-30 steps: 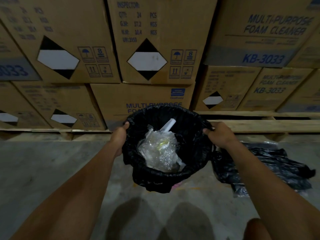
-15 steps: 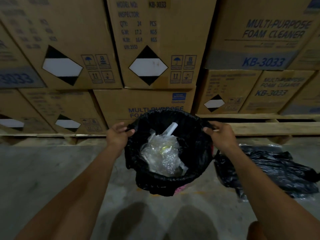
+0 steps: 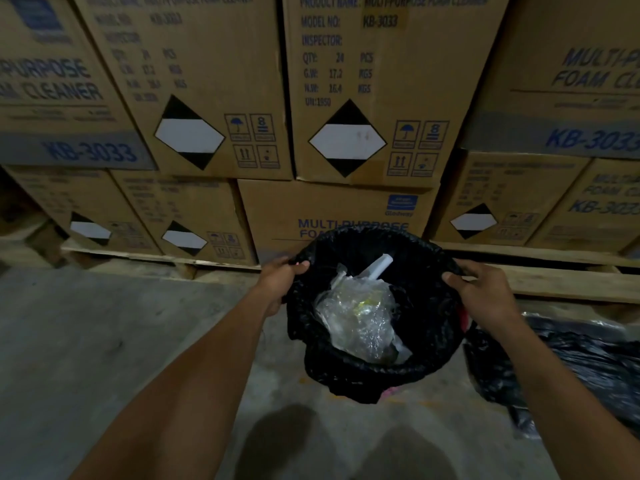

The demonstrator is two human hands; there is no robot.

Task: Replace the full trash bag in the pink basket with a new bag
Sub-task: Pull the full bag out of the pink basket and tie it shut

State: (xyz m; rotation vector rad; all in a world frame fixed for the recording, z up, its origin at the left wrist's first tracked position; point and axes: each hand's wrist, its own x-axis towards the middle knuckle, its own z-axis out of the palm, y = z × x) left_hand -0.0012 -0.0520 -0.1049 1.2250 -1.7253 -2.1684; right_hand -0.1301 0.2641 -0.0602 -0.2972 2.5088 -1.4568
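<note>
Hands sit on opposite sides of the bag's mouth: the left hand (image 3: 277, 282) has its fingers curled over the rim of the black trash bag (image 3: 426, 306) on the left, and the right hand (image 3: 485, 296) pinches the rim on the right. Both are closed on the plastic. The bag lines the pink basket (image 3: 389, 391), which stands on the concrete floor (image 3: 104, 341) just in front of a wooden pallet (image 3: 554, 282) stacked with cardboard boxes (image 3: 346, 98); only slivers of pink show, at the bottom edge and by the right wrist. Inside lies crumpled clear plastic (image 3: 360, 313) with a white tube (image 3: 379, 266) poking up.

The step in hand looks like freeing the liner from the basket rim. Done well, it means peeling the folded-over edge up evenly on both sides — not yanking one side, which could tip the light basket or tear the thin film. Gathering the rim toward the centre before lifting should keep the loose plastic from spilling. A second heap of black plastic (image 3: 571, 368) lies on the floor just right of the basket, possibly the new bag — I cannot tell.
</note>
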